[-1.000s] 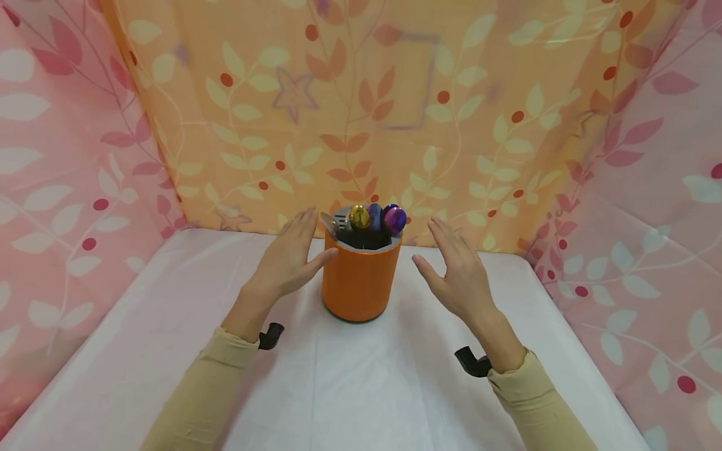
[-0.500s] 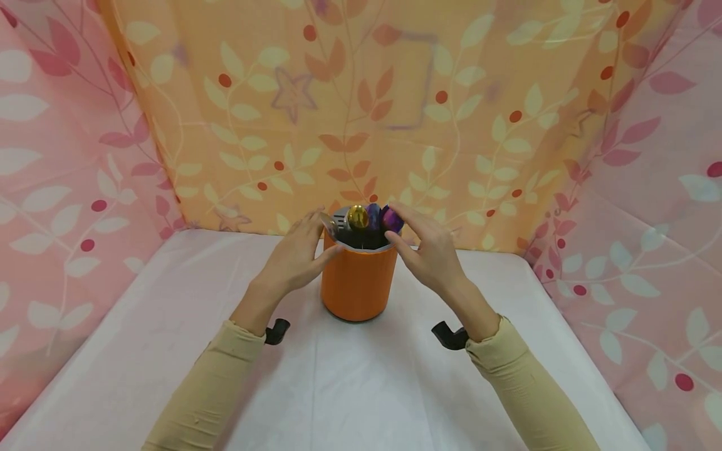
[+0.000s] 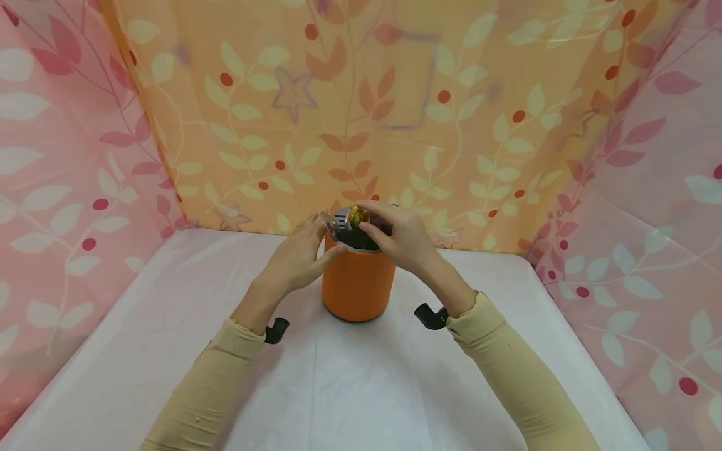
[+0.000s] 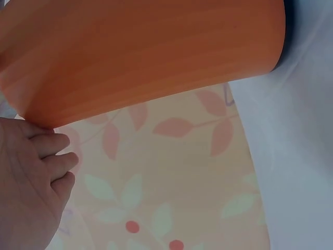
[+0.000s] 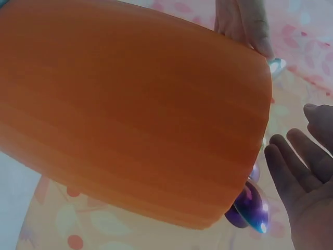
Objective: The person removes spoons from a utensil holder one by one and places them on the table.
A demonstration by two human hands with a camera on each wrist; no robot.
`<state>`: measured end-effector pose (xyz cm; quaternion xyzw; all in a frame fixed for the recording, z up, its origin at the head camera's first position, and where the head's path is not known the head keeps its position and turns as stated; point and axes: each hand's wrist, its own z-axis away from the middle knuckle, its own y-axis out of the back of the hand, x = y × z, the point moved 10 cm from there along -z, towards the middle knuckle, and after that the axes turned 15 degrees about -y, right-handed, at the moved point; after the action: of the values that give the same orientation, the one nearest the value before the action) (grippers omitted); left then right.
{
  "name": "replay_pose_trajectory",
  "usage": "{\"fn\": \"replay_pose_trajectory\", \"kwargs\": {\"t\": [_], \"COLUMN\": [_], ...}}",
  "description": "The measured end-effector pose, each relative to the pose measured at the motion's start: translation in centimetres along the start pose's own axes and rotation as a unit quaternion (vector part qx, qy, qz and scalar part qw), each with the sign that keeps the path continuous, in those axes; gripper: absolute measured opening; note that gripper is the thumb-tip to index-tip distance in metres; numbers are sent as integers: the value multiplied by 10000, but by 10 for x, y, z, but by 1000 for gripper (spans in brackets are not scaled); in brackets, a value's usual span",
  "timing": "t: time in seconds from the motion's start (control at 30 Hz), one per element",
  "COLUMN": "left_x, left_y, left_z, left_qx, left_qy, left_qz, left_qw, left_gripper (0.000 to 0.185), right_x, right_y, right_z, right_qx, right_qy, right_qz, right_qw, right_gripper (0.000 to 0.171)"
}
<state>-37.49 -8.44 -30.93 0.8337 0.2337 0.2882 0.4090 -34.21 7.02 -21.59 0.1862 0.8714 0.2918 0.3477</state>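
An orange cylindrical holder stands on the white table and carries a gold spoon, a silver spoon and purple spoons. My left hand rests against the holder's left side near the rim, thumb on its front wall. In the left wrist view its fingers lie loosely bent beside the holder. My right hand reaches over the holder's top and hides the purple spoons in the head view. In the right wrist view its fingers are spread and relaxed next to the holder, holding nothing.
Leaf-patterned cloth walls close the table in: orange at the back, pink on the left and right. White tabletop stretches in front of the holder and to both sides.
My right hand has moved left from beside the holder to over its top, covering the purple spoons. My left hand has closed in onto the holder's rim and stayed there.
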Motion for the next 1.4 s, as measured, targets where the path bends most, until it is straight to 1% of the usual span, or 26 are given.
{"fn": "replay_pose_trajectory", "kwargs": {"t": [0.13,0.33,0.47,0.6,0.77,0.83,0.97,1.13,1.27,1.4], "left_x": [0,0,0,0,0,1,2,1,2,2], "left_y": [0,-2,-3,-3,-2,-2,-2,-2,-1,-2], "left_z": [1,3,4,5,7,6,5,4,4,4], "left_qx": [-82,-241,-276,-302,-351,-348,-303,-276,-283,-320], "left_qy": [75,148,117,122,188,172,84,84,125,155], "left_qz": [32,18,24,-1,-3,-14,-45,-59,-40,-50], "left_qw": [9999,9996,9995,9995,9992,9992,9995,9996,9995,9994], "left_gripper": [65,81,85,86,87,86,84,84,85,87], "right_x": [-1,2,3,1,-1,-1,-2,-4,-4,-4], "right_y": [-9,-26,-35,-45,-55,-57,-59,-58,-56,-54], "right_z": [-9,-19,-23,-27,-32,-33,-34,-35,-35,-34], "right_qx": [-275,-905,-1241,-1435,-1575,-1647,-1739,-1694,-1648,-1518], "right_qy": [-177,-525,-632,-627,-670,-694,-673,-588,-585,-531], "right_qz": [0,-279,-472,-583,-282,-154,-84,-39,-135,-152], "right_qw": [9995,9941,9891,9859,9848,9838,9824,9838,9845,9869], "right_gripper": [39,36,36,37,37,38,38,36,38,38]}}
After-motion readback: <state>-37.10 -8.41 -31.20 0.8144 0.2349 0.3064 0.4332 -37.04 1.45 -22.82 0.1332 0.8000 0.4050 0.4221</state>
